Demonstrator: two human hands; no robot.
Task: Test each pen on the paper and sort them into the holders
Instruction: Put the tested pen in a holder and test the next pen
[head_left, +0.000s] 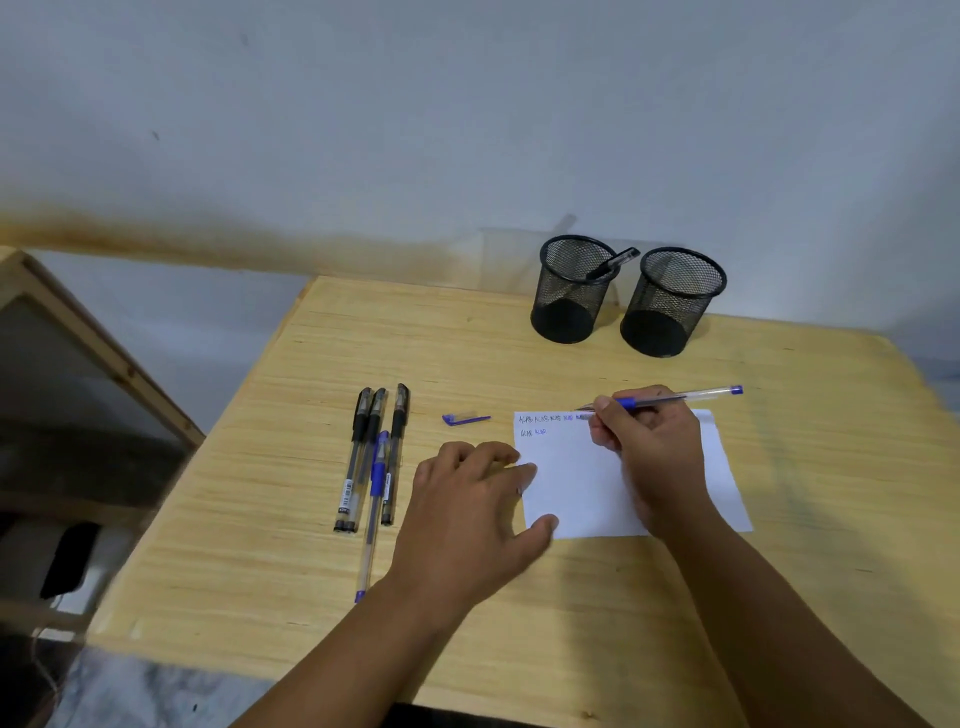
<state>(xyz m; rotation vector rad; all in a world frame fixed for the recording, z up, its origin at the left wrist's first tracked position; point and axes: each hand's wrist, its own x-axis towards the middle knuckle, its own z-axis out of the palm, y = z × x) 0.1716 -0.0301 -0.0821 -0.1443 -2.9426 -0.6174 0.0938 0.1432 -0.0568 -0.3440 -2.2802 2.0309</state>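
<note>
Two hands: both over the wooden bench (519, 613), working at the sheet of paper (576, 488).
Right hand (649, 441): fingers curled round a blue pen (675, 399), gripping it near the writing end.
Blue pen axis: lies nearly level across the view, tip to the left at the top line of writing on the paper, blue end plug to the upper right, past the paper's far edge.
Left hand (472, 514): fingers spread and relaxed, holding nothing, fingertips and thumb resting on the paper's left edge.
Paper: white, near the bench middle, with two short rows of scribbles at its far left corner, some dark and some blue.
Blue cap (465, 418): loose on the bench just left of the paper, long axis left to right.
Pens waiting (371, 462): three black capped ones and one blue capped one, side by side left of the left hand, long axes running away from the person, caps at the far end.
Left holder (571, 291): black mesh cup at the far edge, one black pen (613, 262) leaning in it toward the right.
Right holder (672, 304): same mesh cup just beside it; no pen shows above its rim.
Room: pale grey wall behind, a wooden frame (104, 353) at the left.
</note>
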